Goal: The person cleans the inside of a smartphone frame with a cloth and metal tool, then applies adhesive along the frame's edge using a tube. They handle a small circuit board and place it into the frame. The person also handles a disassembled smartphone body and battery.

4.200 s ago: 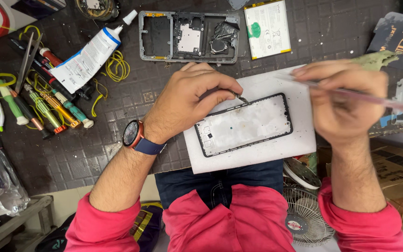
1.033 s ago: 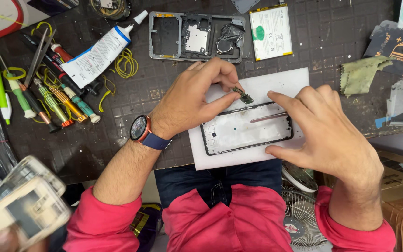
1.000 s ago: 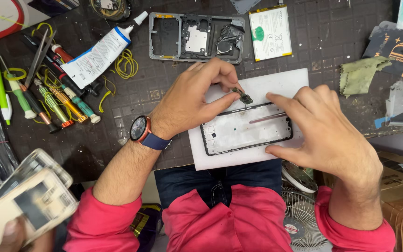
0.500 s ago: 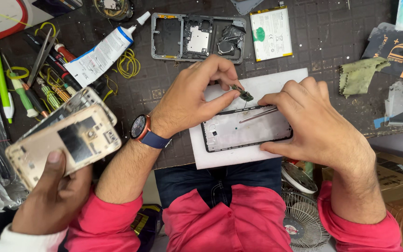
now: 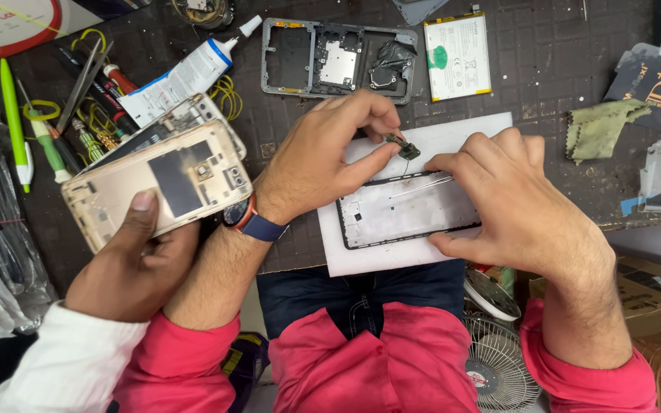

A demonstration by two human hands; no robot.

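A white squeeze tube point(image 5: 181, 76) with a blue-printed label is lying slanted at the far left of the desk. A flat white battery pack point(image 5: 457, 55) with a yellow edge and a green round sticker is sitting far, right of centre. A dark packet point(image 5: 656, 88) with orange markings is resting at the far right. A red-and-white sign point(image 5: 17, 23) is showing in the far left corner.

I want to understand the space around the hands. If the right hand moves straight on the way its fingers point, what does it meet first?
The right hand points left, along the tweezers it holds. Going on, it would probably first meet the small green part pinched in the left hand's fingers, though depth is unclear.
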